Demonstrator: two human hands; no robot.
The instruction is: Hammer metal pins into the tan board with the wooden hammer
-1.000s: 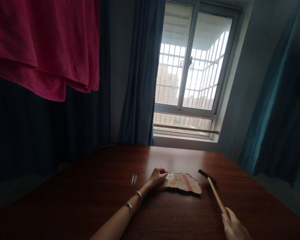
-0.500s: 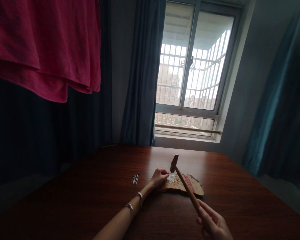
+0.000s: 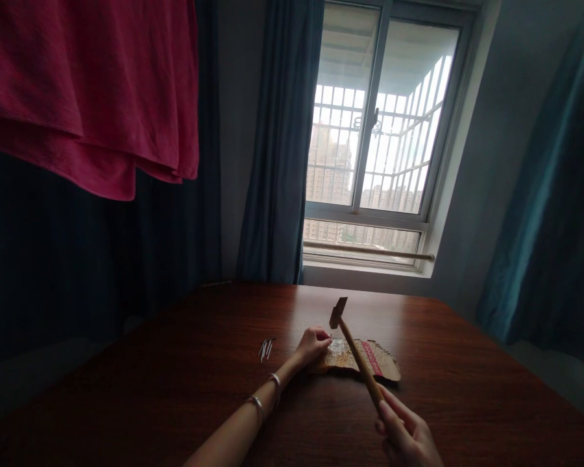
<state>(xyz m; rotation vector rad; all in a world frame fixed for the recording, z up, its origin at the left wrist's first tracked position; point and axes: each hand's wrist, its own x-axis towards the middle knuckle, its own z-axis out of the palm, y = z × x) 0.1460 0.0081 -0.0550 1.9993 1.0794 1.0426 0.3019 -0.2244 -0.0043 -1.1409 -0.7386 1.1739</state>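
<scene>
Two bare hands work at a dark desk [image 3: 175, 389], with a hammer [image 3: 360, 358] poised over a small wooden board [image 3: 382, 368].
The left hand [image 3: 314, 342] rests at the board's nine o'clock end, its fingers pinched on what looks like a small nail [image 3: 330, 336]. The right hand [image 3: 406, 438], at five o'clock, wraps its fingers around the handle's end, and the hammer head hangs just above the pinch. Spare nails [image 3: 267, 348] lie at nine o'clock. Light, square taps would likely spare the fingertips.

You face a window [image 3: 370, 130]; a blue curtain [image 3: 277, 162] hangs left of it, a red cloth [image 3: 87, 91] farther left, a teal curtain [image 3: 540, 194] right.
</scene>
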